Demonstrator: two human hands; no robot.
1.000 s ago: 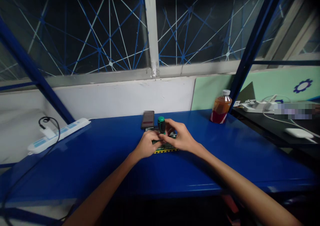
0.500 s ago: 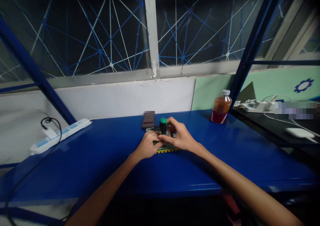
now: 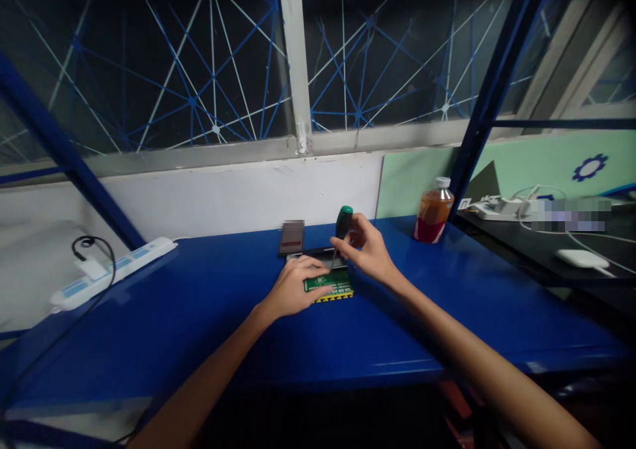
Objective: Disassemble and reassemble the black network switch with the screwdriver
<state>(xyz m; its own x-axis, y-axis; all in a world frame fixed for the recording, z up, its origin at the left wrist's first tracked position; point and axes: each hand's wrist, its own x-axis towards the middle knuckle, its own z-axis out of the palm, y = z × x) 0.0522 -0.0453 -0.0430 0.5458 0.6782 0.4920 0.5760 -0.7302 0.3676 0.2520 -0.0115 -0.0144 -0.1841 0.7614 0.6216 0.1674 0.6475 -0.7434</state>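
Note:
My right hand [image 3: 366,247] is closed around a screwdriver [image 3: 344,222] with a green-and-black handle. Its thin shaft slants down to the left, with the tip close to a green circuit board [image 3: 325,282]; I cannot tell whether they touch. My left hand [image 3: 294,285] lies over the board's left side, fingers stretched out and apart. Along the board's near edge runs a yellow-and-black strip [image 3: 334,298]. Just behind the board is a dark, flat object [image 3: 318,259], partly covered by my fingers.
A phone [image 3: 291,237] lies behind the board. Toward the right back stands a drink bottle [image 3: 434,210]. On the left is a white power strip [image 3: 114,273] with a black cable. A black side table [image 3: 531,250] at right bears cables and a white charger [image 3: 581,259].
My right hand has lifted the screwdriver up and to the right, and its handle now leans. More of the circuit board shows. My left-hand fingers have spread out over the board.

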